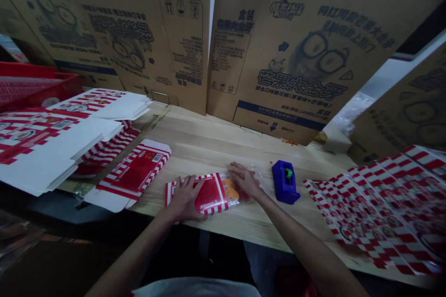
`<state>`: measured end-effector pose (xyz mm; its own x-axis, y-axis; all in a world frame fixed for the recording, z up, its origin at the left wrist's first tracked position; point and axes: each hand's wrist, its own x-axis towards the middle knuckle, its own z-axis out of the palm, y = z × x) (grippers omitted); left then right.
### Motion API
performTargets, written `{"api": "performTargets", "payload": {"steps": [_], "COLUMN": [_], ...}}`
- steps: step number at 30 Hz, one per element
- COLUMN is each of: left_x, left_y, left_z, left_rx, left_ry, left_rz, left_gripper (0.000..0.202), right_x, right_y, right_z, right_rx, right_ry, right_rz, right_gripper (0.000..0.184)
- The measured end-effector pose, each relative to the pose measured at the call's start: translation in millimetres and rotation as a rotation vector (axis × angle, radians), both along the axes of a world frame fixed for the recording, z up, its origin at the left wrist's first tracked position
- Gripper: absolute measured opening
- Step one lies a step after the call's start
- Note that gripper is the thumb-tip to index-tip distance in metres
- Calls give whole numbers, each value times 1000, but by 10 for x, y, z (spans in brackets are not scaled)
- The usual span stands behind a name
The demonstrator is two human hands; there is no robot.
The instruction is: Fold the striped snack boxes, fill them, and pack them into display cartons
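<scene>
A small red-and-white striped box (209,193) lies flat on the wooden table (209,139) near its front edge. My left hand (184,197) presses on the box's left part with fingers spread flat. At the box's right end sits a clear plastic bag (259,181) with an orange item at its mouth, and my right hand (244,180) rests on it, fingers curled over the plastic. A blue tape dispenser (285,182) stands just right of my right hand.
Flat striped box blanks lie in stacks at the left (52,139), with one more stack (134,174) beside my left hand. Finished striped boxes (383,209) cover the right. Large printed cardboard cartons (278,41) wall the back. A red crate (31,86) is far left.
</scene>
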<state>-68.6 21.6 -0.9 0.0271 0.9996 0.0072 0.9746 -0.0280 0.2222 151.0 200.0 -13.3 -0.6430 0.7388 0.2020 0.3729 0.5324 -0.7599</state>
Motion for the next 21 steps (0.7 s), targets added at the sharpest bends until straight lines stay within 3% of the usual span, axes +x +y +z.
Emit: {"api": "performTargets", "payload": {"steps": [4,7,9,11,17,19,21], "left_x": [9,24,41,66,92,69,69], "left_y": [-25,-27,-17,-4,-28,-51,-72], "left_z": [-10,7,21,33,48,64,102], "left_rx": [3,11,11,17,50,75,101], "left_ry": [7,12,12,16,35,35,30], "left_rz": [9,7,13,28,34,60,127], "left_gripper": [115,112,111,112,113,110,107], "right_x": [509,784,768,583,-122,-152,-105], "right_y": [70,6,-141,-365,-1016,-1093,-1144], "right_z": [-93,-100,-85,-59,29,28,0], "right_rx": [-64,-142,-163,-214,-470,-488,-396], "right_ry": [28,2,0,27,230,316,416], "right_rz": [-411,-548,-570,-529,-78,-122,-329], "right_gripper": [48,61,63,61,50,48,41]}}
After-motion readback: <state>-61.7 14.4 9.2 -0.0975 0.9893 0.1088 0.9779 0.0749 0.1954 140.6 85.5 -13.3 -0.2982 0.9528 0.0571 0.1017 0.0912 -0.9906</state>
